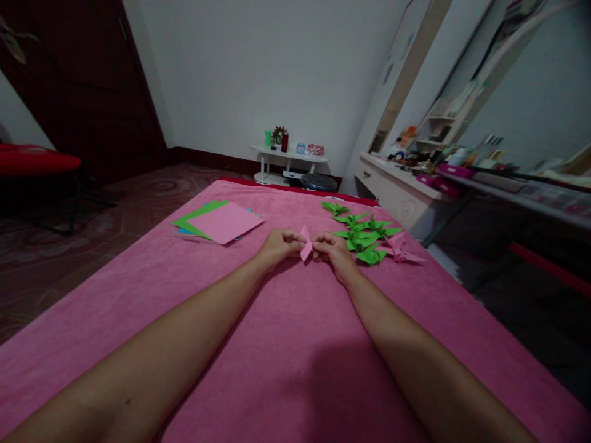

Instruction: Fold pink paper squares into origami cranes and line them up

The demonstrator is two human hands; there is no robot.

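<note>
Between my two hands is a small folded piece of pink origami paper (pixel 305 244), narrow and pointed at its top and bottom. My left hand (pixel 281 244) pinches its left side. On the right side, the fingers of my right hand (pixel 333 249) are closed on the same paper. Both hands are low over the pink cloth. Close to my right hand lie several green folded paper cranes (pixel 362 237) in a cluster. A pink paper crane (pixel 401 250) is at the cluster's right edge.
A stack of square paper sheets (pixel 226 223), pink on top with green and blue below, lies at the left on the pink cloth (pixel 258 344). Beyond the cloth's far edge stands a white shelf table (pixel 290 154). A cluttered dresser (pixel 397 184) is along the right.
</note>
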